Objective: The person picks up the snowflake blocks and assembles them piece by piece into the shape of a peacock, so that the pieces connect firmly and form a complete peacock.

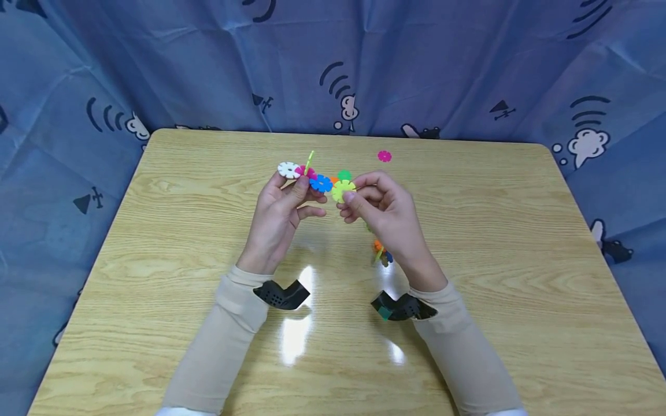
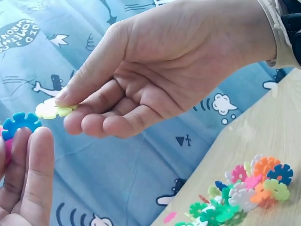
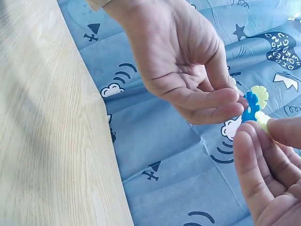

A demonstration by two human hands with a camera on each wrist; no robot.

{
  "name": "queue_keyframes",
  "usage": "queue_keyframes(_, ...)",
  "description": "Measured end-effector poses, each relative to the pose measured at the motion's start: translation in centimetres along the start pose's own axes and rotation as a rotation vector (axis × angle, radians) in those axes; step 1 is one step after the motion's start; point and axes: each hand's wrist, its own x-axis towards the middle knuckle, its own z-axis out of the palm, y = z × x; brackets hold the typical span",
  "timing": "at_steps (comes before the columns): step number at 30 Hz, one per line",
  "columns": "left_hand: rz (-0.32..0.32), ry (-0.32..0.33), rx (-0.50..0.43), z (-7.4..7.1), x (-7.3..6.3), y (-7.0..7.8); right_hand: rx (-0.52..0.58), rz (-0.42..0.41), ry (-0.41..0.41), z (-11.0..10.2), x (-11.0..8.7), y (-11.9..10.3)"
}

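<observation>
Near the far part of the table both hands are raised close together. The left hand pinches joined notched flower discs: a white disc, a pink disc, a blue disc and a yellow-green disc standing on edge. Between thumb and fingers, the right hand pinches a yellow disc. In the right wrist view this yellow disc is right by the blue disc; whether they touch I cannot tell.
A pile of mixed-colour flower discs lies on the table, partly hidden by the right hand in the head view. A loose pink disc lies near the far edge. Patterned blue curtain hangs behind.
</observation>
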Motion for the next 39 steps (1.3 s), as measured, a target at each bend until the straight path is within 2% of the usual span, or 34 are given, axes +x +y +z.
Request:
queue_keyframes(7,0.006,0.0,0.009,-0.09,0.06,-0.28,-0.064,-0.003,0.017,-0.09,0.0,0.09)
queue_keyframes(18,0.01,-0.002,0.028,0.09,-0.08,-0.27,-0.123,-0.066,0.027,-0.22,0.0,0.4)
queue_keyframes(27,0.012,-0.019,0.025,0.26,-0.02,-0.44,-0.182,-0.042,0.02,-0.33,-0.06,0.33)
queue_keyframes(30,0.019,-0.018,0.067,0.28,-0.03,-0.49,-0.182,-0.027,0.013,-0.38,-0.06,0.31)
queue_keyframes(33,0.039,-0.002,0.153,0.28,-0.09,-0.49,-0.19,-0.021,-0.007,-0.46,-0.05,0.35)
queue_keyframes(36,0.074,0.015,0.231,0.31,-0.12,-0.55,-0.223,-0.017,-0.019,-0.5,-0.03,0.32)
queue_keyframes(39,0.116,0.026,0.269,0.39,-0.11,-0.73,-0.269,-0.006,0.003,-0.41,-0.03,0.2)
